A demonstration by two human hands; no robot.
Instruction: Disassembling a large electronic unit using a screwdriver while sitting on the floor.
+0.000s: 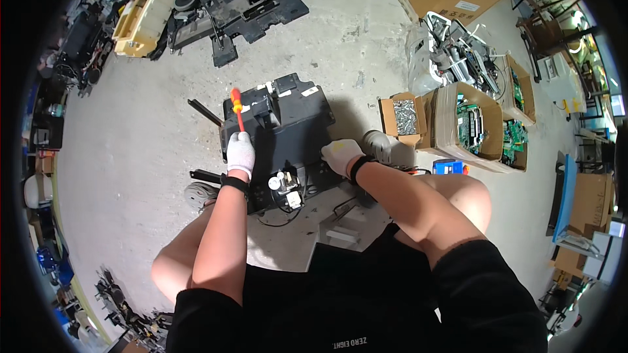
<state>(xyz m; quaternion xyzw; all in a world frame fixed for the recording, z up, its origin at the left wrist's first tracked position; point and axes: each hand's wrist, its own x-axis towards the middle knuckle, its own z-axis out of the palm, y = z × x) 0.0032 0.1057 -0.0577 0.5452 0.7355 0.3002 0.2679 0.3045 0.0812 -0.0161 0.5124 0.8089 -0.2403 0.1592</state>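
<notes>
A large black plastic housing [297, 132] lies on the floor between my feet, with a small white-and-metal mechanism [286, 189] at its near side. My left hand [241, 155], in a white glove, rests at the housing's left side. It is closed round the red shaft of a screwdriver [236, 100], whose orange and yellow handle points away from me. My right hand [341, 156], also gloved, has its fingers curled at the housing's right edge and appears to grip it. Its fingertips are partly hidden.
To the right stand a small carton of screws [406, 116] and a larger carton of green circuit boards [470, 124]. A blue box [447, 167] sits beside my right knee. Black plastic parts [252, 0] and a cream-coloured part [140, 25] are piled at the far left.
</notes>
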